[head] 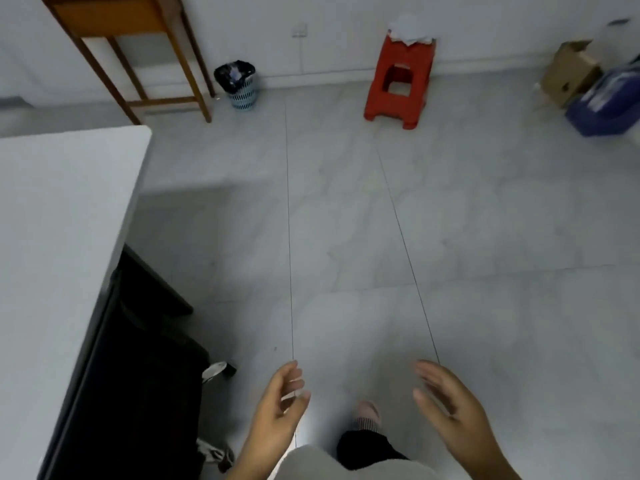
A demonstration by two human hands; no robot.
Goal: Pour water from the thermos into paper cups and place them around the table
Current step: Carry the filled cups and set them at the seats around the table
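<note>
No thermos or paper cup shows in the head view. The white table [65,209] fills the left side, and only a bare corner of it is visible. My left hand [280,407] hangs over the floor at the bottom centre, fingers loosely curled and holding nothing. My right hand [446,400] is level with it to the right, palm turned inward, fingers relaxed and empty. Both hands are well to the right of the table edge. Between the hands, one foot [369,415] shows on the tiles.
A black chair [145,368] stands against the table's right edge. Along the far wall are a wooden desk [131,46], a small waste bin [239,84], a red plastic stool [401,84] with paper on top, and a cardboard box [571,72] beside a blue bag [609,102]. Grey tiled floor lies ahead.
</note>
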